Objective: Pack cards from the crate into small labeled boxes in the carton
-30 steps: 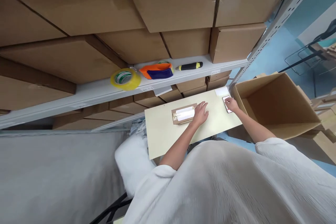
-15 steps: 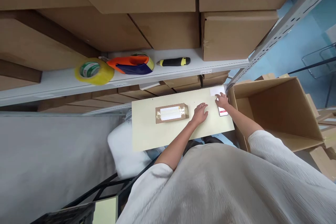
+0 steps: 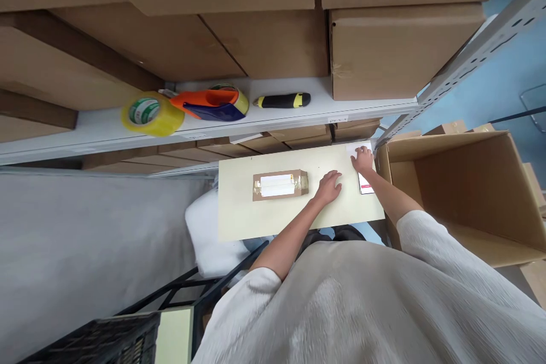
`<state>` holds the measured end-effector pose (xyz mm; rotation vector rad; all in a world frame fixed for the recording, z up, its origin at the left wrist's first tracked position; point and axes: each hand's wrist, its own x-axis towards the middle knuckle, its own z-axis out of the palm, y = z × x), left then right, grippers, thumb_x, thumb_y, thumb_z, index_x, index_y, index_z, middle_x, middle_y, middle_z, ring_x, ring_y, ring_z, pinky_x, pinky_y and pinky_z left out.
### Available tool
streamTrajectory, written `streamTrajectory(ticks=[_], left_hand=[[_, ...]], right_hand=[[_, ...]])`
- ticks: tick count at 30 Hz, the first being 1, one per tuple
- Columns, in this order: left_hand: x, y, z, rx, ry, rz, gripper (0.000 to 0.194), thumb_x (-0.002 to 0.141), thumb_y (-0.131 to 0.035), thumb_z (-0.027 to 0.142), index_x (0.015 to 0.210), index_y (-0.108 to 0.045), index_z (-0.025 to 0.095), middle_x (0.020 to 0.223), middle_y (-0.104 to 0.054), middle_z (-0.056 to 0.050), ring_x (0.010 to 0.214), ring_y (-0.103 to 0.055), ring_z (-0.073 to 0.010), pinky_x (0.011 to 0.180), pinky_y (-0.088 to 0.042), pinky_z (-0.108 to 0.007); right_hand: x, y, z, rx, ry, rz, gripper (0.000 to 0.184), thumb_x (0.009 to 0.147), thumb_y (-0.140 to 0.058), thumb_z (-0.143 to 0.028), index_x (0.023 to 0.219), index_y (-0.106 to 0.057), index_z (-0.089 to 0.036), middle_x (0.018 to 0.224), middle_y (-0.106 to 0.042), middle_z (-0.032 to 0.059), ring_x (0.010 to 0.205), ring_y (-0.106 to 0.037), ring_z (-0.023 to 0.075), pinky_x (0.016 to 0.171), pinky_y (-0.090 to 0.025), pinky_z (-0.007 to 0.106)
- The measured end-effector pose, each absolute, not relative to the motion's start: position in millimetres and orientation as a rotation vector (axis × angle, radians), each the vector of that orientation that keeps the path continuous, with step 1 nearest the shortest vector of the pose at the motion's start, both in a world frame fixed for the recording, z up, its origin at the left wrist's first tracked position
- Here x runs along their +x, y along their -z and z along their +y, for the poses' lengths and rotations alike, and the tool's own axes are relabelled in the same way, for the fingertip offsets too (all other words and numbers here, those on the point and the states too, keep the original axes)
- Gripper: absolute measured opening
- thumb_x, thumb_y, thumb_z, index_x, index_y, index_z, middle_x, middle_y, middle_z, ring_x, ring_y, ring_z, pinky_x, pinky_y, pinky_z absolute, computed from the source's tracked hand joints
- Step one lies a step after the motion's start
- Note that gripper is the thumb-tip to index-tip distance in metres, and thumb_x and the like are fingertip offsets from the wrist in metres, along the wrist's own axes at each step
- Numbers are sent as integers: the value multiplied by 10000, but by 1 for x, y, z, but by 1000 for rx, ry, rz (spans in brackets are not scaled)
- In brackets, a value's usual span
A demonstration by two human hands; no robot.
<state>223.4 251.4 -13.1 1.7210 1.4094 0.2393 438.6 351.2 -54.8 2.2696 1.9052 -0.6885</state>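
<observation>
A small taped cardboard parcel (image 3: 280,185) with a white label on top lies flat on the cream board (image 3: 239,219). To its right my left hand (image 3: 329,186) rests on the board with fingers apart, touching nothing else. My right hand (image 3: 362,159) reaches to the board's far right corner. Its fingers are spread over a white sheet of paper (image 3: 352,149), partly covering it. Just below that hand lies a phone (image 3: 365,185) with a white and red screen, its upper part hidden by my hand and forearm.
On the shelf (image 3: 281,116) above lie a roll of yellow tape (image 3: 152,114), an orange and blue tape dispenser (image 3: 211,103) and a black and yellow utility knife (image 3: 282,100). Several cartons (image 3: 401,54) fill the shelf. A large open box (image 3: 469,182) stands right of the board.
My right hand has shifted slightly up from the phone's edge onto the paper. My left hand stays nearly in place. The view has moved a little.
</observation>
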Motion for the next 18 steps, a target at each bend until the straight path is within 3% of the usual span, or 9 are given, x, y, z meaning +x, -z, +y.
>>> streamTrajectory(ticks=[5,13,18], left_hand=[[227,19,253,1688,-267,1427,473,994,-648,199,1462,-681,254,1646,-576,-106,1536,-533,-314,1306,-425,-509],[220,15,251,1669,-214,1432,473,1024,-597,207,1492,-660,233,1671,-556,-116,1564,-513,-313,1309,-426,-513],[216,13,250,1660,-222,1428,468,1021,-599,205,1483,-669,237,1656,-572,-113,1561,-523,-305,1315,-425,-505]], right_hand=[[440,72,365,2335,719,1902,337,1014,-675,-459,1251,-640,-222,1461,-527,171,1316,-488,362,1123,-425,494],[456,86,378,2403,824,1861,269,933,-764,-440,1071,-630,-251,1351,-519,108,1236,-511,321,1069,-447,446],[450,84,383,2364,784,1781,506,899,-766,-655,1140,-597,-243,1378,-504,133,1276,-501,352,1094,-437,484]])
